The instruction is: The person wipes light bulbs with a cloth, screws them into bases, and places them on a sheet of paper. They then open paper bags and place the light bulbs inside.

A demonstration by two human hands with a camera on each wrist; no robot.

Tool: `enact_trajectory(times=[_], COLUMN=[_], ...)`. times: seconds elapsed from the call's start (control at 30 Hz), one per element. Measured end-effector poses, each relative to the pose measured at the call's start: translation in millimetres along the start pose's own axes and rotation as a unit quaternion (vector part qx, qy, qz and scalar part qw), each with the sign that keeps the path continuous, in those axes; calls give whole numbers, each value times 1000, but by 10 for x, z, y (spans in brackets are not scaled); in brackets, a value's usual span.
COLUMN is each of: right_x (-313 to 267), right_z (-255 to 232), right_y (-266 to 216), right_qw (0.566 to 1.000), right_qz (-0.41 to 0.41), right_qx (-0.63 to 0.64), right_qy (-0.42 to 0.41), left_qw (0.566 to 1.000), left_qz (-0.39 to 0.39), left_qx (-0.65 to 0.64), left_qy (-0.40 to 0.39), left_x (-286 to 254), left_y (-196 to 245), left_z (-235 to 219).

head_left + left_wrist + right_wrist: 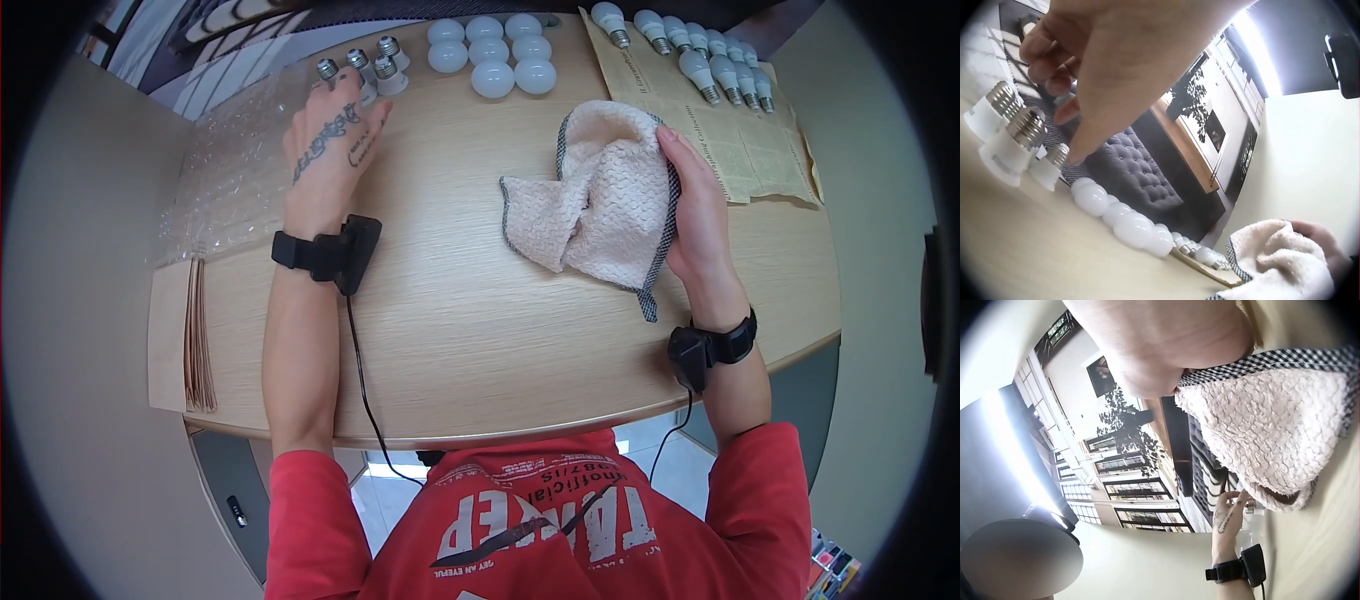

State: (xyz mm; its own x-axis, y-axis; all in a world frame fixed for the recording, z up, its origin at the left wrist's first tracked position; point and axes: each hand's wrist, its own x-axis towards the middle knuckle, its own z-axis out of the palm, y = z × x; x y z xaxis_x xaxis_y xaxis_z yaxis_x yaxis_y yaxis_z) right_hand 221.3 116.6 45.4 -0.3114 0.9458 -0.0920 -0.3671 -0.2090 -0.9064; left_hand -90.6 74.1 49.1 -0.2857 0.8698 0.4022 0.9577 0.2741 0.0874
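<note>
My left hand (335, 150) reaches over the far left of the table. Its fingertips are right among several white bulb bases (392, 80) with metal screw threads pointing up. In the left wrist view the fingers (1047, 65) bend loosely, with the thumb apart from them and one bulb base (1016, 147) standing close below. My right hand (700, 210) holds a cream fleecy cloth (625, 200) with a checked border by its right edge. The thumb lies along that edge, while the other fingers are hidden behind the cloth. Its left part hangs loosely folded over the table.
Several round white bulb covers (490, 50) stand in rows at the back middle. Whole light bulbs (700, 75) lie on brown printed paper (740, 150) at the back right. Clear bubble wrap (225, 170) covers the left side, with folded brown paper (200, 335) nearer the front.
</note>
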Motion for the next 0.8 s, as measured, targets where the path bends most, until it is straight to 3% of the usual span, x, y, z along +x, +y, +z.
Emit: enact_trajectory(times=[0.13, 0.23, 0.53, 0.8], right_x=[20, 37, 17, 2], right_z=[-25, -59, -36, -22], right_y=[26, 62, 83, 89], right_qw=[1000, 1000, 1000, 1000], right_qz=[0, 1, 5, 7], right_qx=[3, 9, 11, 15], right_qy=[-1, -11, -20, -17], left_qw=[990, 982, 982, 984], left_qz=[111, 133, 113, 120], left_qx=[-82, -134, -119, -111], left_qy=[27, -16, -89, -70], left_x=[30, 44, 227, 143], left_y=[146, 508, 841, 725], left_z=[232, 305, 525, 403])
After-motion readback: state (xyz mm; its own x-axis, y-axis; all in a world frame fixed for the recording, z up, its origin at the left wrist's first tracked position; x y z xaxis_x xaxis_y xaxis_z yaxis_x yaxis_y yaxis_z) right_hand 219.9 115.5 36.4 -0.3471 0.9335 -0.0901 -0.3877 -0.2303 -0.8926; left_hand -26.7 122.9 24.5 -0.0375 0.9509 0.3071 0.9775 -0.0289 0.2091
